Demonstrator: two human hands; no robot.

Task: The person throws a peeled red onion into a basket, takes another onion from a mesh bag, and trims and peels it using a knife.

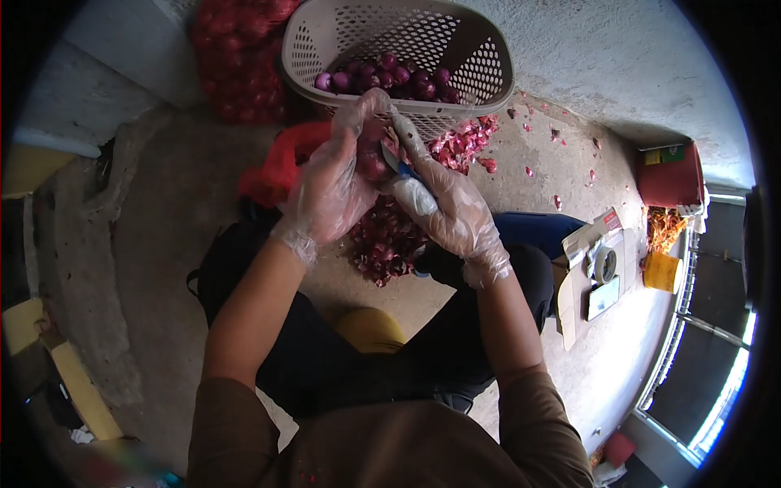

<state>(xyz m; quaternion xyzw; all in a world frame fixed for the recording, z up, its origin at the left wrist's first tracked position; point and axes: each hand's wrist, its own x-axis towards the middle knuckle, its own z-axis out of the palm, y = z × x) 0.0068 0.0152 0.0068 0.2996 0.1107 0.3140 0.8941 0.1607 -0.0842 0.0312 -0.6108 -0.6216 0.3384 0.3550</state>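
Observation:
Both of my hands wear clear plastic gloves and meet in front of the basket. My left hand (329, 183) is wrapped round a red onion (374, 154), which its fingers partly cover. In my right hand (443, 195) is a small knife (396, 162) with a blue part near the blade; most of its handle is hidden. The blade lies against the onion's right side. Beyond the hands stands a grey-brown plastic basket (297, 45) with several purple onions (399, 77) inside. Below the hands, a heap of red onion skins (382, 244) lies on the floor.
A red mesh sack of onions (240, 61) leans at the back left, near a red plastic bag (281, 163). More skins (468, 142) are scattered by the basket. Cardboard (573, 301) with a tape roll (605, 265) and a phone (603, 299) lies right. A red container (669, 175) stands by the wall.

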